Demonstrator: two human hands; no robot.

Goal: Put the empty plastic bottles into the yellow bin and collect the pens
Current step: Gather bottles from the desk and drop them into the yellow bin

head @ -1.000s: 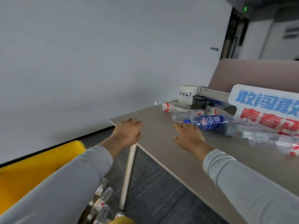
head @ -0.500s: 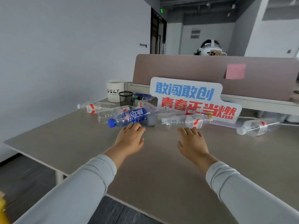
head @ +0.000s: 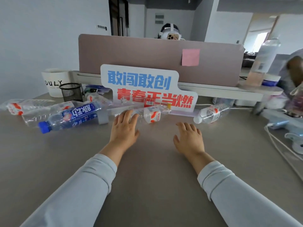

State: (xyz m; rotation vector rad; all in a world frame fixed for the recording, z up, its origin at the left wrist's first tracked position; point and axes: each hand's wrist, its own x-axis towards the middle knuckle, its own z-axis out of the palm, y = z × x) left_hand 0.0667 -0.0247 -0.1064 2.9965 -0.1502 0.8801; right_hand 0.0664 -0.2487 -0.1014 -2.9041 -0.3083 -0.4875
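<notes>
Several empty plastic bottles lie on the grey desk (head: pixel 147 177). A blue-labelled bottle (head: pixel 72 116) with a blue cap lies left of my hands. A clear bottle with a red-and-white label (head: pixel 151 114) lies just beyond my left hand (head: pixel 124 130), whose fingertips reach its clear body. Another clear bottle (head: pixel 211 113) lies beyond my right hand (head: pixel 188 138), apart from it. Two more clear bottles (head: pixel 18 106) lie at the far left. Both hands are flat, fingers apart, holding nothing. The yellow bin and pens are out of sight.
A white sign with blue and red characters (head: pixel 147 89) stands behind the bottles. A black mesh pen cup (head: pixel 71 92) and a white mug (head: pixel 54 81) stand at back left. A pink-brown divider (head: pixel 147 54) backs the desk. White cables (head: pixel 278 145) run at right.
My view has swung right from the desk corner and yellow bin to face the desk. Both hands have moved forward toward the bottles below the sign.
</notes>
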